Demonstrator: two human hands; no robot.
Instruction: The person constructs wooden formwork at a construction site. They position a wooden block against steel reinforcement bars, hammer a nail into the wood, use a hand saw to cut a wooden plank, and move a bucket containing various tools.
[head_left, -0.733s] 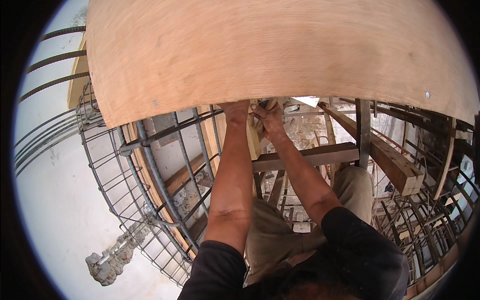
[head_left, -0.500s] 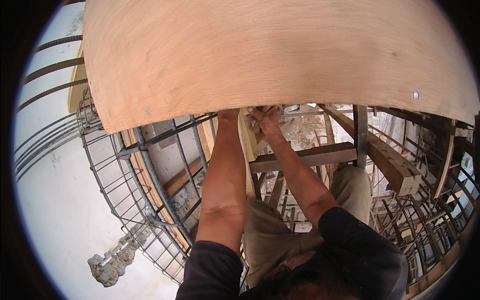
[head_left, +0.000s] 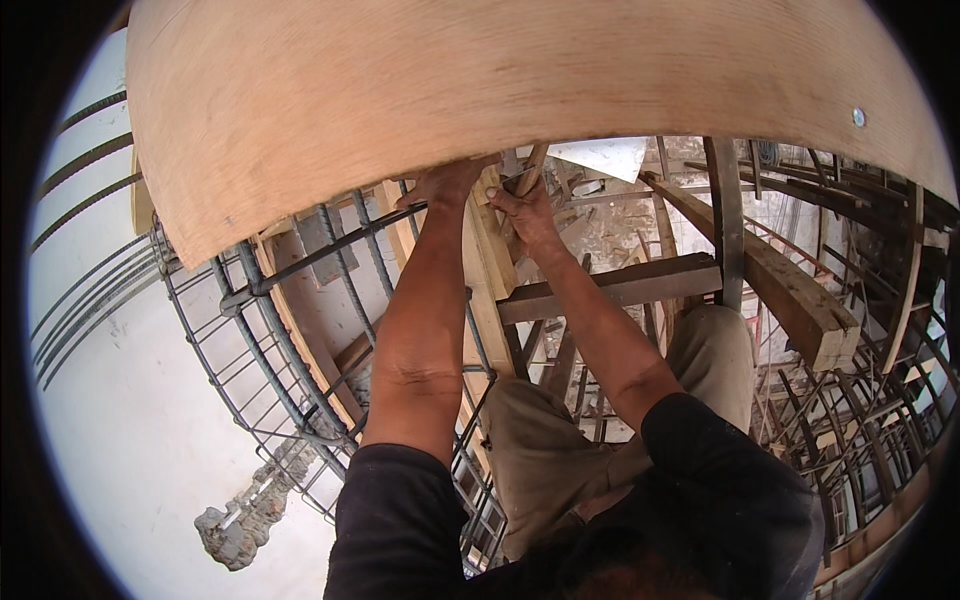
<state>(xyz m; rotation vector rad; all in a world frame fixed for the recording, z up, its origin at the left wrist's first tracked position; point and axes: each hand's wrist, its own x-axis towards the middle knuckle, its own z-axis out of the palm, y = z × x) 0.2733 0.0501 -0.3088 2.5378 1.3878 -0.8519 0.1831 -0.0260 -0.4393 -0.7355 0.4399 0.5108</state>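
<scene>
A large plywood sheet [head_left: 540,70] fills the top of the view. At its lower edge, my left hand [head_left: 450,182] reaches up against the board, its fingers partly hidden. Just to its right, my right hand [head_left: 523,210] has its fingers closed on a short wooden piece [head_left: 534,155] under the board's edge. Both hands are beside a pale upright timber [head_left: 485,290], which runs down between my forearms. A darker horizontal timber [head_left: 610,287] crosses below my right hand.
A steel rebar cage [head_left: 260,330] lies to my left by a white wall [head_left: 110,400] with a rough broken patch [head_left: 240,520]. On the right are long timber beams [head_left: 785,290], posts [head_left: 724,225] and a tangle of sticks and bars over a drop.
The plywood edge sits higher in view, uncovering more of my hands and the timbers beneath. My left arm has shifted leftward in the picture.
</scene>
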